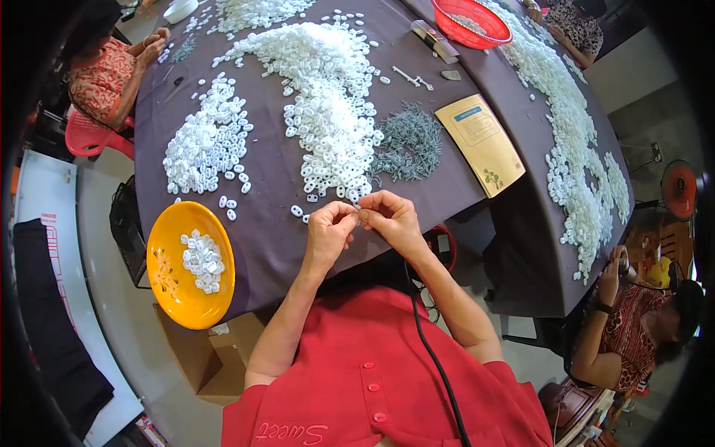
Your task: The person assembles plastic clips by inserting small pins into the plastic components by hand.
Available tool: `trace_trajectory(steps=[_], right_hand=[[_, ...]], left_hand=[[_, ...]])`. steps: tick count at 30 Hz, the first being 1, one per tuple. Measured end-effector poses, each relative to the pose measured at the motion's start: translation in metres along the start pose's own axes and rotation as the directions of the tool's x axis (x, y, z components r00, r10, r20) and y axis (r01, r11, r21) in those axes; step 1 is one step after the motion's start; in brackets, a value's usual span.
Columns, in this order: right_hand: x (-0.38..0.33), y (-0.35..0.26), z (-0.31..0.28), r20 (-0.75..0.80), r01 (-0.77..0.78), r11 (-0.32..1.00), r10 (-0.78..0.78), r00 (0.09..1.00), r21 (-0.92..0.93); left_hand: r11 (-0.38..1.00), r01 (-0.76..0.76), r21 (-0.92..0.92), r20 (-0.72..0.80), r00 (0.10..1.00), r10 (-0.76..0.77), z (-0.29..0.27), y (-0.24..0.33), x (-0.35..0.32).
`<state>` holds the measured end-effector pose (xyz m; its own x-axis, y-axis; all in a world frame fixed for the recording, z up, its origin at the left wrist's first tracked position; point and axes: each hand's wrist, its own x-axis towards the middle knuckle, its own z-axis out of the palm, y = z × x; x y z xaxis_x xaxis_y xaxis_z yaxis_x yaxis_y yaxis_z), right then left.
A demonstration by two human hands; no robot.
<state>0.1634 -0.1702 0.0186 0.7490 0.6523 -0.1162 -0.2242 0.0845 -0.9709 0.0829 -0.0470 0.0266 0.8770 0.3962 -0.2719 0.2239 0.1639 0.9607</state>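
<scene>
Above the near table edge my left hand (328,232) and my right hand (396,226) meet, fingertips touching. Both are closed in a pinch; whatever sits between the fingers is too small and covered to make out. Just beyond them a long heap of small white oval plastic pieces with two holes (328,119) stretches away. Beside that heap, to the right, lies a pile of small grey screw-like pins (410,141). A separate heap of the white pieces (205,145) is at the left. The yellow bowl (170,302) at the near left corner contains some white pieces.
A brown paper packet (482,153) lies right of the pins. Behind it are a white key-shaped piece (412,77), a clear-and-dark box (435,42) and a red basket (484,41). More white pieces (570,156) cover the right table. Other people sit around the tables.
</scene>
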Motion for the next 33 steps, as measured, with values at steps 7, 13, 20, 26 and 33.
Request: trace_trajectory(steps=[7, 13, 20, 26, 33], right_hand=[[0.003, 0.005, -0.002, 0.03, 0.034, 0.999, -0.035, 0.999, 0.007], [0.002, -0.002, -0.009, -0.012, 0.046, 0.989, -0.048, 0.999, -0.14], [0.001, -0.008, -0.005, -0.01, 0.087, 0.965, -0.093, 0.996, -0.246], [0.012, -0.008, -0.011, 0.043, 0.345, 0.696, -0.412, 0.91, -0.63], [0.026, -0.024, -0.02, 0.126, 0.369, 0.447, -0.485, 0.866, -0.815]], left_hand=[[0.992, 0.085, -0.089, -0.015, 0.996, -0.086, 0.002, -0.005, 0.005], [0.999, -0.037, -0.034, 0.015, 0.999, 0.037, 0.007, -0.006, 0.007], [0.998, 0.0, -0.06, 0.004, 1.0, 0.0, 0.005, -0.016, 0.012], [0.969, 0.127, -0.21, 0.007, 0.992, -0.129, 0.008, -0.007, 0.013], [0.91, 0.168, -0.378, 0.066, 0.986, -0.154, 0.0, -0.008, 0.009]])
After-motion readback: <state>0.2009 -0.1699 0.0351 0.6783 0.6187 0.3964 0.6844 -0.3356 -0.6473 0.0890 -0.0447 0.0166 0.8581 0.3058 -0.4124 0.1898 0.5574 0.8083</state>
